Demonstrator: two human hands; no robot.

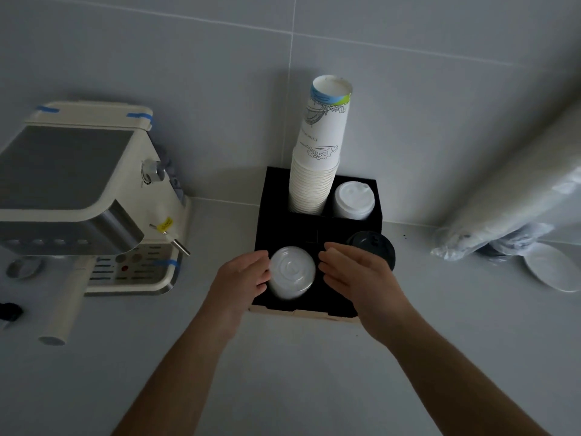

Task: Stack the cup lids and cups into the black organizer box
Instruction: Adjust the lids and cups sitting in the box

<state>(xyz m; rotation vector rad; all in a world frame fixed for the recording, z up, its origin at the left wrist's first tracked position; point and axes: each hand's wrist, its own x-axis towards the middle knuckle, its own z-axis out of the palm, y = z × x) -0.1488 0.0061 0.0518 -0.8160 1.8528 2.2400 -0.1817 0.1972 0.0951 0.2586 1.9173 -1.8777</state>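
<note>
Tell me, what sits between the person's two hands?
In the head view, a stack of white lids stands in the organizer box's front-left compartment, between the left hand and the right hand.

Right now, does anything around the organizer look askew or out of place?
The paper cup stack in the black organizer box leans right near its top. A loose white lid lies on the counter beside plastic sleeves, not yet boxed.

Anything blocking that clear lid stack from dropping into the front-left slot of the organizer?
Nothing visible does. The clear lid stack already sits in the front-left slot of the black organizer box, left hand and right hand flanking it. The slot's depths are hidden.
</note>
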